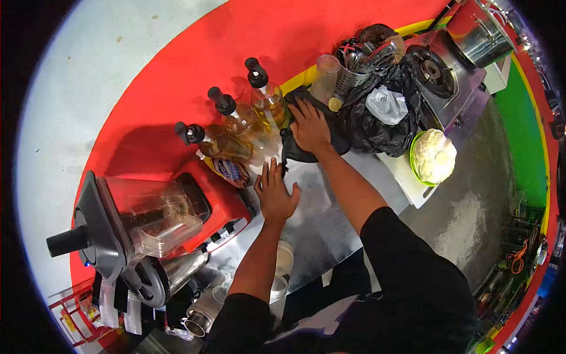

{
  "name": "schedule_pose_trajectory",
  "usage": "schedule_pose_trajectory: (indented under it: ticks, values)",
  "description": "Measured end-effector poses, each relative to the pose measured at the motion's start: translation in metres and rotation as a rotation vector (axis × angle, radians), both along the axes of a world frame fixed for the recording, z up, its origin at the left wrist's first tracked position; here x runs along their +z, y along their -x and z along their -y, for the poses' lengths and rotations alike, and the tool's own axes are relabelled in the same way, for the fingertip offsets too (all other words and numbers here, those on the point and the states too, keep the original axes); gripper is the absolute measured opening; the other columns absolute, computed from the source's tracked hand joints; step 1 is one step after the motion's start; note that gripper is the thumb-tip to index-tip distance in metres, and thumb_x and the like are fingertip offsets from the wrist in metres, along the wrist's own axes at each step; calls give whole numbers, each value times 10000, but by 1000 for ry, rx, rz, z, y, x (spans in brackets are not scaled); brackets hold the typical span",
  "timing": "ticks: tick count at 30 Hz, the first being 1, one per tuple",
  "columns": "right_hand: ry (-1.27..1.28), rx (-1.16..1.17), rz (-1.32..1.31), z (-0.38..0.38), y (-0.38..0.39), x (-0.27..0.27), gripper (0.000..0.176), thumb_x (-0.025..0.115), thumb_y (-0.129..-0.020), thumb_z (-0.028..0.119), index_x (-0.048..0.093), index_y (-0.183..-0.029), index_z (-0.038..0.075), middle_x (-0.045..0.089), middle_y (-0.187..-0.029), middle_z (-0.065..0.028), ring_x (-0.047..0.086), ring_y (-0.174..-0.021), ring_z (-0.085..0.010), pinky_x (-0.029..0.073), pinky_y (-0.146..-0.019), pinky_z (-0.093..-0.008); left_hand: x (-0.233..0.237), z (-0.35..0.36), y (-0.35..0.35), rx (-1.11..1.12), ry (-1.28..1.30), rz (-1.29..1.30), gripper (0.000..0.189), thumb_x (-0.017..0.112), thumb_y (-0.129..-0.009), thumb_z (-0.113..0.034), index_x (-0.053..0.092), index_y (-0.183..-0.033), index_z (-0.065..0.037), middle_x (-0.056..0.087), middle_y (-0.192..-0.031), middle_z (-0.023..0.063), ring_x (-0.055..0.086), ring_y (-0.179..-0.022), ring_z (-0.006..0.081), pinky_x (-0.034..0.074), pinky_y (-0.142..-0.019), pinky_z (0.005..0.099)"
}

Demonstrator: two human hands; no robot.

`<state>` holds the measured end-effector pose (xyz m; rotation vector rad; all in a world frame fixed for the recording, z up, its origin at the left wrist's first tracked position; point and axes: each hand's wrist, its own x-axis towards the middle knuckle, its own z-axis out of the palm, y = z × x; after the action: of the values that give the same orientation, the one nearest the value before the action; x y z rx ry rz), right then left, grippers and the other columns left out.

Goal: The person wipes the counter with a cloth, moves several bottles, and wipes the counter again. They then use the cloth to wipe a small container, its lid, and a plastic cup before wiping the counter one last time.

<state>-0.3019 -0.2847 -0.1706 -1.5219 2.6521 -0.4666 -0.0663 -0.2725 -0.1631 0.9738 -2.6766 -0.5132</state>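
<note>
My right hand (311, 128) lies over a bunched black cloth (335, 137), palm down with its fingers stretched out. Lower and to the left, my left hand (276, 199) is spread over the steel worktop (315, 197), with nothing in it. Glass bottles with black tops stand along the red wall beyond both hands: one with yellow liquid (269, 101), a middle one (239, 123) and a darker one (223, 148). A printed packet (232, 171) rests close to the left fingertips. A clear plastic cup (325, 79) is just past the cloth.
At left stands a red blender (159, 212). Right of the cloth are a black plastic bag (368, 133) with crumpled white plastic (386, 105) and a utensil holder (350, 81). A green bowl (414, 158) heaped with something white sits on a cutting board (396, 174), near a gas stove (463, 88).
</note>
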Motion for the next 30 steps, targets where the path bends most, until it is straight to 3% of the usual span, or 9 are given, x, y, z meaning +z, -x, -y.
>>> schedule_pose_trajectory:
  ticks: [6,8,14,19,26,30]
  values:
    - [5,-90,-4,-17,-23,-5,662,479,-1064,408,333,-1653,145,260,-1743,-98,231,-1605,-277,228,-1274,-496,0,2,-2,-4,-28,-5,757,673,-887,-370,459,-1521,-16,327,-1708,145,265,-1587,341,193,-1246,568]
    - [71,-122,-63,-38,-41,-4,658,523,-1047,418,388,-1629,143,327,-1710,-133,279,-1588,-304,233,-1269,-509,1,1,-2,22,-37,5,757,663,-893,-400,468,-1521,-24,324,-1710,115,245,-1598,305,190,-1255,543]
    - [-16,-16,5,-87,-69,14,672,502,-1067,486,378,-1650,175,281,-1733,-123,236,-1605,-316,183,-1285,-538,1,2,-4,-1,-32,24,795,691,-847,-417,490,-1516,-38,306,-1720,107,219,-1608,286,177,-1268,530]
    - [106,29,-48,-51,-39,1,631,571,-1024,363,431,-1605,161,345,-1699,-114,305,-1566,-333,232,-1269,-540,0,2,-2,5,-21,27,746,676,-888,-401,474,-1517,-55,312,-1721,100,242,-1599,312,187,-1253,550]
    - [168,92,35,-5,4,-2,643,624,-971,310,471,-1575,149,403,-1661,-125,342,-1543,-326,281,-1252,-529,6,1,1,20,-13,25,721,682,-883,-396,502,-1488,-48,354,-1703,108,268,-1588,312,195,-1251,531]
    - [98,85,2,3,11,-10,714,594,-987,310,370,-1630,96,321,-1711,-132,302,-1570,-309,261,-1264,-489,7,0,1,23,-22,4,749,698,-868,-377,488,-1501,-36,364,-1694,112,285,-1581,320,205,-1249,528]
